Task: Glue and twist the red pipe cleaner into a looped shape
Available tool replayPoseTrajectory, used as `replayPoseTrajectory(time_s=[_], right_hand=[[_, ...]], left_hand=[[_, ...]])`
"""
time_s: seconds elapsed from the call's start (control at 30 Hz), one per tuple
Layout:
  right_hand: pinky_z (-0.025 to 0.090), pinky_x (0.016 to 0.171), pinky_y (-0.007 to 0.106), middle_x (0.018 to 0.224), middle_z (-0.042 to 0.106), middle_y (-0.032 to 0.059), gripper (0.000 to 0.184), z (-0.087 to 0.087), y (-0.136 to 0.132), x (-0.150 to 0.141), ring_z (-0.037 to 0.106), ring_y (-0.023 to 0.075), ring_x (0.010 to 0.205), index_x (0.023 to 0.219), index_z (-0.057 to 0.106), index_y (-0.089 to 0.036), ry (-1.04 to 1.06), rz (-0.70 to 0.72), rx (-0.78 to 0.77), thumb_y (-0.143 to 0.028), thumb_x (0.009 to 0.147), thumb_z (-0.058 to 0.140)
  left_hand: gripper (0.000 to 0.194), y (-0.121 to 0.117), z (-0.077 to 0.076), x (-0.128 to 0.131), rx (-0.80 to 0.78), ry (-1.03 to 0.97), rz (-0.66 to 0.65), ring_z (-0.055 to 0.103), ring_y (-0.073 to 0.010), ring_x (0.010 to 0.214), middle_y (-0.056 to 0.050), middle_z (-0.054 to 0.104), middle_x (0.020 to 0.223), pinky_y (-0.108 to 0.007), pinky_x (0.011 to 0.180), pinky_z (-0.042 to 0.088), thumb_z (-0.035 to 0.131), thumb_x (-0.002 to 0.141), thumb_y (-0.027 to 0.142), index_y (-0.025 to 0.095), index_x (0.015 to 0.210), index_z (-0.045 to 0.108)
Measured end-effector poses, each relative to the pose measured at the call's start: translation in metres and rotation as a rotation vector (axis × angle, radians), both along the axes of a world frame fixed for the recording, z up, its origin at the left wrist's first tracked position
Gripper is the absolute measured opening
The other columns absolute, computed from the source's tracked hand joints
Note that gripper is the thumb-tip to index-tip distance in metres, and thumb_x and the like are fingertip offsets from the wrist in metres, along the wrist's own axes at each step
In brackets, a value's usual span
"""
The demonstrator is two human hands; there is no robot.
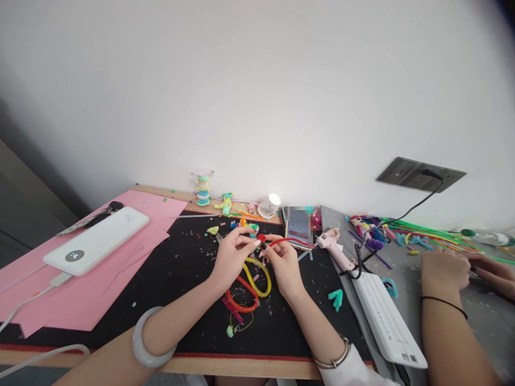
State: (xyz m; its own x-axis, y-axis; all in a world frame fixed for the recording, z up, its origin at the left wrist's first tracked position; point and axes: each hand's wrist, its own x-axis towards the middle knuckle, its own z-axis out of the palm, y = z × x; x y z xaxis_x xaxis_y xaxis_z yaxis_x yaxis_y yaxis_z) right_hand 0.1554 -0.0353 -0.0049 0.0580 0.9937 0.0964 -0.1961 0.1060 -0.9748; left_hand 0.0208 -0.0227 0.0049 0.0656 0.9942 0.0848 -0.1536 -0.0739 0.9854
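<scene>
Pinching a red pipe cleaner point(281, 242) between left hand point(232, 255) and right hand point(284, 262).

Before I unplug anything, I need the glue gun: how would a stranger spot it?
Start at the black mat and go to its right edge, beside the white keyboard. The glue gun lies there, pale pink, with a black cord looping from its handle.

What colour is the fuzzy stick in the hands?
Red: the fuzzy stick is pinched between the left hand and right hand, seen in the head view.

Power bank point(96, 239) left on paper point(32, 289); glue gun point(333, 247) right, keyboard point(386, 319) before it.
</scene>
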Motion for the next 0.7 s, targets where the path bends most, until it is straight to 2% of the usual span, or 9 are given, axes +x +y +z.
replayPoseTrajectory(time_s=[0.43,0.7], right_hand=[[0.04,0.048,0.021,0.06,0.057,-0.0017,0.016,0.001,0.0012,0.0009,0.053,0.0118,0.056,0.083,0.06,-0.017,-0.046,-0.018,-0.017,-0.026,0.071,0.065],[0.039,0.047,0.02,0.06,0.058,-0.0018,0.016,-0.0025,0.004,0.0069,0.051,0.0101,0.053,0.084,0.058,-0.016,-0.087,-0.017,-0.023,-0.027,0.074,0.063]], left_hand=[[0.026,0.0,0.0067,-0.0021,-0.002,0.077,-0.011,0.064,-0.0178,0.065,-0.003,0.071,0.071,-0.029,0.066,0.048,0.067,0.069,0.031,0.017,0.089,0.057],[0.022,0.0037,0.0033,-0.0047,0.062,0.171,-0.032,0.064,-0.0177,0.068,-0.003,0.068,0.073,-0.029,0.066,0.048,0.064,0.071,0.029,0.018,0.089,0.058]])
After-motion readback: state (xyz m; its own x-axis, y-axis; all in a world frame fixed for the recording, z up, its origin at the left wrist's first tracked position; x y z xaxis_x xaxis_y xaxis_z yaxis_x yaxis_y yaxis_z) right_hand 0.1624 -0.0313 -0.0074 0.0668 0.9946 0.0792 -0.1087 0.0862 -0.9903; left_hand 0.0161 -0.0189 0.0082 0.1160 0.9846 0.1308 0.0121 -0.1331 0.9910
